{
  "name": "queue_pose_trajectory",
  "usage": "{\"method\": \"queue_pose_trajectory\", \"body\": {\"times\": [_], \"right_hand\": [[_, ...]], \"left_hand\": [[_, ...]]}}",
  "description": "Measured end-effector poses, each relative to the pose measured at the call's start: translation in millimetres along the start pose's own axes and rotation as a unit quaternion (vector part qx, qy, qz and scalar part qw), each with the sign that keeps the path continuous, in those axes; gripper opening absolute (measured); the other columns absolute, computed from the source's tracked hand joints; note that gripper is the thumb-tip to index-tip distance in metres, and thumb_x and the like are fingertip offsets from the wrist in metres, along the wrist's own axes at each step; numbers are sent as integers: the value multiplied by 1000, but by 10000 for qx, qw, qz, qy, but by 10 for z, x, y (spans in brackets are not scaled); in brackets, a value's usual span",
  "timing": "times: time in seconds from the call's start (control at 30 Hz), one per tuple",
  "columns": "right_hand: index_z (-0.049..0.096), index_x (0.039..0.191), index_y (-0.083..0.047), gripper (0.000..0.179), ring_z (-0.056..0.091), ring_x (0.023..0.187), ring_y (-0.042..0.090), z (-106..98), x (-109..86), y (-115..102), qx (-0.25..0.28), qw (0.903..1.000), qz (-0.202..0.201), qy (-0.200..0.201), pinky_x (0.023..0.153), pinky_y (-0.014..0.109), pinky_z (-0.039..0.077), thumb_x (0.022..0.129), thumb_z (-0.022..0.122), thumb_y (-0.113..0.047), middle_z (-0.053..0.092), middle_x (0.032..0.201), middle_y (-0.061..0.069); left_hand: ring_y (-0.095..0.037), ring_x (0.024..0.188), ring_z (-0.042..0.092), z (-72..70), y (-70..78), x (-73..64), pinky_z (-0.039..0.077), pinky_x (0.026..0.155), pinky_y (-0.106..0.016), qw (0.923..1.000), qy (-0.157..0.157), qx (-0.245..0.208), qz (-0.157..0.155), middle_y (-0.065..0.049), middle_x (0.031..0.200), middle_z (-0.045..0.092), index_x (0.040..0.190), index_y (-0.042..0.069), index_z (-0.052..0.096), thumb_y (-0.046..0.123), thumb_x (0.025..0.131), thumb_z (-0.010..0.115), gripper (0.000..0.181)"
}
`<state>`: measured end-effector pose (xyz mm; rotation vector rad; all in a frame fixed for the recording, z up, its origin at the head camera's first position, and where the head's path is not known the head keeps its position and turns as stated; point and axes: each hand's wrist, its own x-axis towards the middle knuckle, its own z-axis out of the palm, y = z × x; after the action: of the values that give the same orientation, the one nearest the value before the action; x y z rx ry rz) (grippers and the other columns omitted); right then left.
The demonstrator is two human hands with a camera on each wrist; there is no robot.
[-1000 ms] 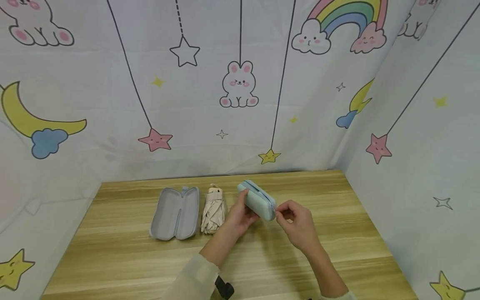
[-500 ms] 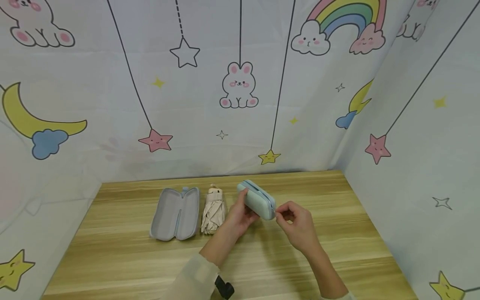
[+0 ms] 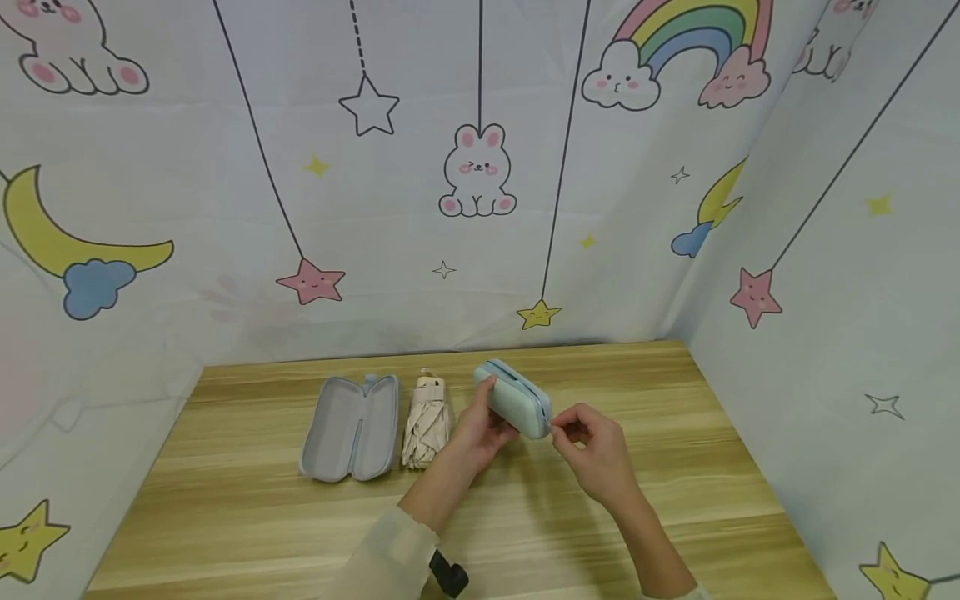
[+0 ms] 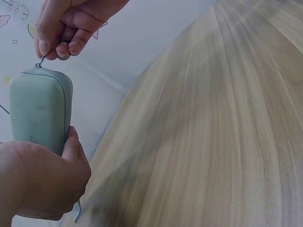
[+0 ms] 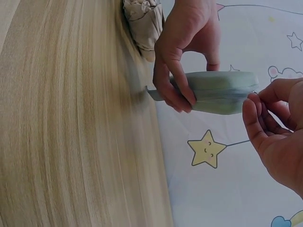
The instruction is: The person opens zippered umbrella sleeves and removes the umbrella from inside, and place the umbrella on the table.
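Observation:
A pale green zip-up case (image 3: 517, 405), like a glasses case, is held tilted above the table by my left hand (image 3: 474, 435), whose fingers and thumb wrap its sides. At the case's near right end, my right hand (image 3: 597, 450) pinches the small metal zipper pull (image 4: 40, 64) between thumb and index finger. In the right wrist view the zipper seam runs along the case (image 5: 222, 90), and a grey strap (image 5: 154, 94) sticks out at the far end. The palm side of my left hand is mostly hidden.
A beige folded umbrella (image 3: 427, 425) lies just left of my left hand on the wooden table (image 3: 225, 517). Beside it, farther left, sits an opened grey case (image 3: 333, 429). White printed cloth (image 3: 405, 233) hangs behind the table and along its sides.

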<state>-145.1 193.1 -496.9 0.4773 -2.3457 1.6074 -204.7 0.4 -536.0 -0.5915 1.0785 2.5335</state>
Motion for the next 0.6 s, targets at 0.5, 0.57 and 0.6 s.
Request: {"method": "queue_pose_trajectory", "body": {"times": [0.5, 0.57, 0.6], "right_hand": [[73, 94, -6, 13, 68, 78, 16, 2, -25, 34, -17, 10000, 24, 5, 67, 27, 59, 91, 77, 6, 72, 89, 4], [73, 94, -5, 13, 68, 78, 16, -1, -29, 31, -12, 10000, 14, -1, 68, 27, 59, 91, 77, 6, 72, 89, 3], [73, 94, -5, 12, 68, 78, 16, -4, -31, 29, -10, 10000, 16, -6, 68, 27, 59, 92, 77, 6, 72, 89, 3]], "left_hand": [[-37, 127, 60, 22, 19, 6, 51, 108, -48, 10000, 16, -14, -16, -29, 145, 52, 156, -5, 33, 47, 102, 65, 81], [-37, 127, 60, 20, 18, 11, 51, 108, -48, 10000, 17, -27, -27, -29, 146, 51, 157, -5, 33, 46, 102, 65, 81], [-37, 127, 60, 19, 17, 11, 51, 108, -48, 10000, 1, -20, -19, -29, 146, 51, 157, -5, 32, 46, 103, 65, 81]]}}
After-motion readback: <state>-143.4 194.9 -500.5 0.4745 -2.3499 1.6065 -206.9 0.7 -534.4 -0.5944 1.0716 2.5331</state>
